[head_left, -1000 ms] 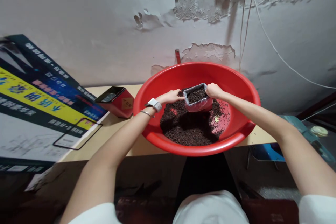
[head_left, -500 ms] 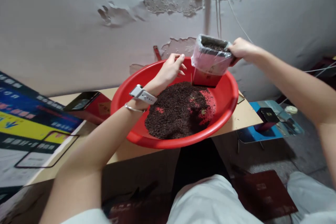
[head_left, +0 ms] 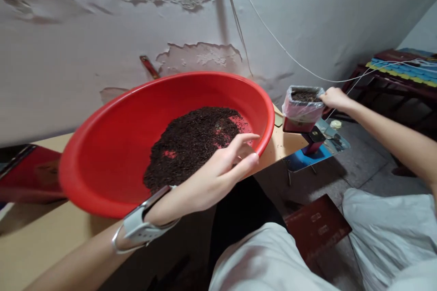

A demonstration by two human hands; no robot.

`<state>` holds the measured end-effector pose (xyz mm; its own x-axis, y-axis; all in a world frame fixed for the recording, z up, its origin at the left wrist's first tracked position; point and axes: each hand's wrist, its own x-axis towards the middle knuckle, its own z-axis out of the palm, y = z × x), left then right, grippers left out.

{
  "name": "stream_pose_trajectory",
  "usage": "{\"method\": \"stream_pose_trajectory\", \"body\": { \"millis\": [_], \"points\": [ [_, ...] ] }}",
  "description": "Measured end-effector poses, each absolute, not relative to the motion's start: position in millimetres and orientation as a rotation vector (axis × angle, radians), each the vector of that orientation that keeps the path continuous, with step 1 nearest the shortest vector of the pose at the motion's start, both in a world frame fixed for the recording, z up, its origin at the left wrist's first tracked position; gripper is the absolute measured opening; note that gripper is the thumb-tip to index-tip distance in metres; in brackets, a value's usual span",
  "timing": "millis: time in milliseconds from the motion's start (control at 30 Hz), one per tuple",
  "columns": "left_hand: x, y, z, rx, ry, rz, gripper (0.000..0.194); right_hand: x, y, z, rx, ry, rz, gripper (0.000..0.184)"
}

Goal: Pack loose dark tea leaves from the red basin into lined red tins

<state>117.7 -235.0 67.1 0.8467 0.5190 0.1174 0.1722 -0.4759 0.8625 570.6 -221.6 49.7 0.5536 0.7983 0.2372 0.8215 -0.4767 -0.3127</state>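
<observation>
A large red plastic basin (head_left: 102, 159) rests on the wooden table, with a heap of dark, loose leaf-like bits (head_left: 191, 145) spread over its bottom. My left hand (head_left: 221, 168), with a watch on its wrist, hovers at the basin's right front rim. Its fingers are apart and hold nothing; whether they touch the rim I cannot tell. Off the basin's right side, my right hand (head_left: 336, 99) grips the upper right edge of a red tin (head_left: 302, 111). The tin is upright, has a clear plastic liner folded over its rim, and contains the same dark bits.
Another red tin (head_left: 30, 175) lies left of the basin on the table (head_left: 41, 236). Beyond the table's right end, a low blue table (head_left: 316, 157) bears a dark tin (head_left: 312, 140). A brown stool (head_left: 317, 227) stands below. White cables (head_left: 273, 45) hang along the peeling wall.
My right hand has carried the tin from above the basin out to the right and lower. My left hand has come down to the basin's front right rim. The view has turned right.
</observation>
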Motion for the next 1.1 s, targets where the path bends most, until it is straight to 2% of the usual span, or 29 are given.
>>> {"method": "stream_pose_trajectory", "body": {
  "millis": [67,167,267,333,400,467,500,567,667,800,900,1000,1100],
  "points": [
    [120.0,-244.2,61.8,2.048,0.453,0.385,0.04,548.7,-219.4,18.4,-2.56,-1.272,0.07,0.027],
    [115.5,-251.9,52.4,2.029,0.439,0.334,0.04,524.7,-216.0,-19.0,-2.679,-1.276,0.301,0.034],
    [101.1,-255.3,42.0,2.013,0.483,0.344,0.038,521.9,-218.6,-33.1,-2.661,-1.304,0.368,0.038],
    [90.1,-257.6,35.2,1.992,0.52,0.38,0.038,528.5,-220.4,-20.6,-2.679,-1.316,0.325,0.041],
    [82.0,-260.9,29.0,1.968,0.539,0.408,0.04,531.9,-216.9,9.0,-2.657,-1.354,0.111,0.043],
    [78.8,-265.2,23.4,1.954,0.518,0.395,0.04,521.4,-204.9,45.7,-2.452,-1.442,-0.148,0.039],
    [78.9,-267.4,20.7,1.953,0.495,0.379,0.041,508.9,-195.8,61.9,-2.294,-1.502,-0.148,0.037],
    [81.4,-271.5,15.7,1.964,0.451,0.342,0.041,469.9,-173.3,82.0,-1.948,-1.623,0.051,0.033],
    [84.4,-274.5,10.6,2.002,0.443,0.304,0.041,396.4,-138.6,78.2,-1.618,-2.009,0.47,0.027],
    [78.7,-269.8,16.4,2.047,0.511,0.326,0.037,349.3,-115.8,64.9,-1.649,-2.338,0.524,0.025],
    [75.2,-258.1,32.9,2.101,0.599,0.338,0.033,389.1,-121.1,81.1,-1.656,-2.117,0.386,0.032],
    [86.6,-236.5,51.7,2.151,0.622,0.363,0.035,473.6,-143.9,90.4,-1.8,-1.755,0.215,0.029],
    [124.0,-204.9,61.6,2.184,0.582,0.403,0.038,549.7,-181.4,62.0,-2.033,-1.416,0.125,0.024]
  ]
}}
